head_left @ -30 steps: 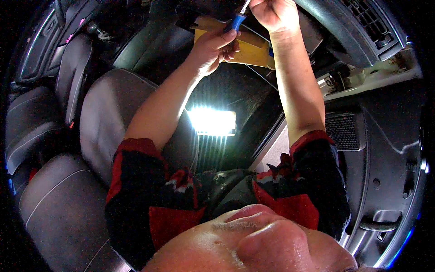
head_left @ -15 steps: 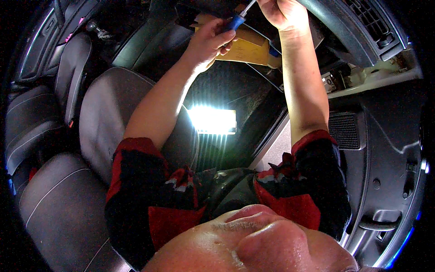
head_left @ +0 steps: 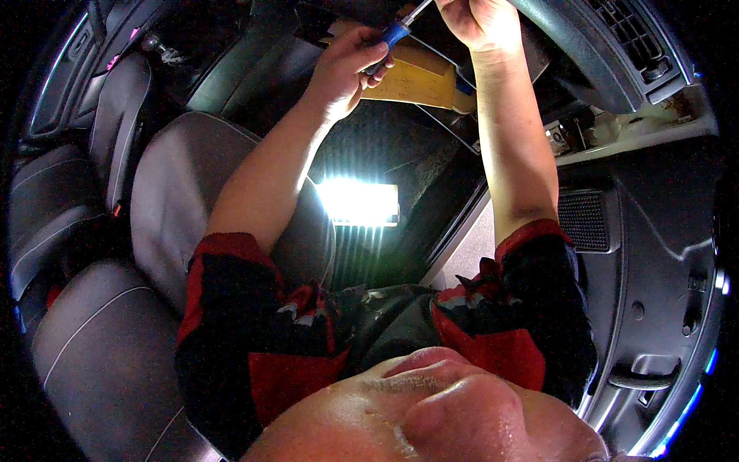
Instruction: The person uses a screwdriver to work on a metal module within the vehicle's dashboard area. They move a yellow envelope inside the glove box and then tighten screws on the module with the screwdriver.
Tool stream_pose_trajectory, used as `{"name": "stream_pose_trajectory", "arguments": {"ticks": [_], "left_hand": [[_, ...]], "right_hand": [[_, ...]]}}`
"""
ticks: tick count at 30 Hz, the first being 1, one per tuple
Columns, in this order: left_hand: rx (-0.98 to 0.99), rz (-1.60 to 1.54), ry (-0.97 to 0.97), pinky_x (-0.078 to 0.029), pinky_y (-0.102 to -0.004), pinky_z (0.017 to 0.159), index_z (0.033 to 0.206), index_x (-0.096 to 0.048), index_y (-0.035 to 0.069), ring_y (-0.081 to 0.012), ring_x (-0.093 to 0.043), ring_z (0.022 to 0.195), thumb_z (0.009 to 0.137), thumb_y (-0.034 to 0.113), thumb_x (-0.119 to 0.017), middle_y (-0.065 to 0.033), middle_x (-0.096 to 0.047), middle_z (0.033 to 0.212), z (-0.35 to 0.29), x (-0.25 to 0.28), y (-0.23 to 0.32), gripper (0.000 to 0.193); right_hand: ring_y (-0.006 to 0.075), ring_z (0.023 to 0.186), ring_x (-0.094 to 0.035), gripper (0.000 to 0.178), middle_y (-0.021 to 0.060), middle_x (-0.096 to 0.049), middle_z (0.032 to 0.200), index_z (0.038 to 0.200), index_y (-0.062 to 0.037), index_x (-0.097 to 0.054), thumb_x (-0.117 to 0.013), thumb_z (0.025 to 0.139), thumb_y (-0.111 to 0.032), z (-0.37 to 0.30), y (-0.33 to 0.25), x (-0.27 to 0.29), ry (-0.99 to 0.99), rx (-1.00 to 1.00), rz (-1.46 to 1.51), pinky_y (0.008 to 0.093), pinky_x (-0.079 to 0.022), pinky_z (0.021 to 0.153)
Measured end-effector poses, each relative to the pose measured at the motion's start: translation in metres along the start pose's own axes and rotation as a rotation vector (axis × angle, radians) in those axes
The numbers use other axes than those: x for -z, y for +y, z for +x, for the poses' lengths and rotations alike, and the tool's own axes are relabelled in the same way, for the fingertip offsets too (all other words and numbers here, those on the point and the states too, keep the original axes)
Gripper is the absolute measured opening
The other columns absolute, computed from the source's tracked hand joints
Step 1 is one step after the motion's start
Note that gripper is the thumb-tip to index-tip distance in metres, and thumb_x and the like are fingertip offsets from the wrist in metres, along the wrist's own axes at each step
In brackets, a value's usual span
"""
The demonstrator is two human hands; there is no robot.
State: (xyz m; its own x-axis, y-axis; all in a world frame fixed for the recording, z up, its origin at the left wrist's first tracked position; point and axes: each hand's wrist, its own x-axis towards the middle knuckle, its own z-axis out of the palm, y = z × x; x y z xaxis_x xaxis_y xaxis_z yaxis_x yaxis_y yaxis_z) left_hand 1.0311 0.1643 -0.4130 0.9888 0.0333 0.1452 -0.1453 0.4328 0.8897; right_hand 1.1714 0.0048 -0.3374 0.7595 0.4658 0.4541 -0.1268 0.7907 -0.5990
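Note:
My left hand (head_left: 346, 73) is closed around the blue handle of a screwdriver (head_left: 396, 32). The metal shaft slants up and to the right, and its tip lies beyond the upper edge of the view. Beside the shaft, under the dashboard, is my raised right hand (head_left: 481, 27) with its palm partly showing. The upper edge cuts off most of its fingers, so I cannot tell what they hold. A yellow panel-like piece (head_left: 419, 77) sits just below and behind the screwdriver, between my two forearms.
A bright work lamp (head_left: 369, 203) shines from the dark footwell below my hands. Grey car seats (head_left: 192, 169) stand on the left. To the right are the door panel (head_left: 662, 208) with its speaker grille and the dashboard end (head_left: 593, 61) with an air vent.
My left hand and the screwdriver handle have shifted slightly left and up. My right hand has stayed almost in place beside the shaft.

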Motion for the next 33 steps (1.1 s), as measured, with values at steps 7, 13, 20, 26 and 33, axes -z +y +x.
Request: {"name": "stream_pose_trajectory", "arguments": {"ticks": [7, 13, 20, 26, 33], "left_hand": [[0.008, 0.000, -0.001, -0.044, -0.0259, 0.067, 0.109, -0.058, 0.006, -0.0118, -0.059, 0.083, 0.089, 0.016, -0.067, -0.0039, -0.062, 0.092, -0.002, -0.001, 0.002, 0.024], [-0.027, 0.210, 0.219, -0.043, -0.0272, 0.049, 0.111, -0.057, 0.001, -0.0176, -0.059, 0.063, 0.086, 0.016, -0.065, -0.0129, -0.062, 0.082, 0.017, 0.067, 0.018, 0.030], [-0.120, 0.110, 0.447, -0.027, -0.0249, 0.040, 0.063, -0.044, 0.016, -0.0105, -0.039, 0.045, 0.086, 0.022, -0.056, 0.0002, -0.045, 0.058, 0.007, 0.048, 0.059, 0.026], [-0.080, 0.183, 0.491, -0.028, -0.0247, 0.041, 0.065, -0.049, 0.015, -0.0100, -0.041, 0.048, 0.084, 0.021, -0.057, 0.0005, -0.048, 0.061, 0.015, 0.052, 0.045, 0.022], [-0.082, 0.182, 0.486, -0.030, -0.0243, 0.044, 0.068, -0.052, 0.015, -0.0091, -0.042, 0.050, 0.084, 0.021, -0.060, 0.0013, -0.051, 0.063, 0.009, 0.051, 0.042, 0.020]], "right_hand": [[0.0213, 0.079, -0.068, 0.013, 0.0075, -0.069, 0.083, 0.091, -0.0061, -0.067, -0.068, 0.090, -0.019, -0.002, -0.006, 0.000, -0.115, -0.075, 0.047, 0.0372, -0.057, 0.077], [0.0180, 0.090, -0.065, 0.014, 0.0037, -0.067, 0.096, 0.103, -0.0130, -0.064, -0.068, 0.089, -0.014, -0.032, -0.002, -0.006, 0.279, 0.131, -0.316, 0.0342, -0.053, 0.079], [0.0217, 0.077, -0.062, 0.019, 0.0119, -0.065, 0.085, 0.095, -0.0001, -0.062, -0.064, 0.087, -0.017, -0.145, 0.066, -0.010, -0.323, -0.463, -1.399, 0.0366, -0.050, 0.074], [0.0294, 0.078, -0.065, 0.023, 0.0202, -0.067, 0.084, 0.096, 0.0004, -0.063, -0.062, 0.085, -0.020, -0.181, 0.197, 0.114, -0.525, -0.980, -1.671, 0.0421, -0.050, 0.070], [0.0325, 0.087, -0.066, 0.027, 0.0225, -0.068, 0.094, 0.106, -0.0006, -0.064, -0.060, 0.088, -0.020, -0.209, 0.241, 0.165, -0.272, -0.714, -1.566, 0.0450, -0.051, 0.076]]}}
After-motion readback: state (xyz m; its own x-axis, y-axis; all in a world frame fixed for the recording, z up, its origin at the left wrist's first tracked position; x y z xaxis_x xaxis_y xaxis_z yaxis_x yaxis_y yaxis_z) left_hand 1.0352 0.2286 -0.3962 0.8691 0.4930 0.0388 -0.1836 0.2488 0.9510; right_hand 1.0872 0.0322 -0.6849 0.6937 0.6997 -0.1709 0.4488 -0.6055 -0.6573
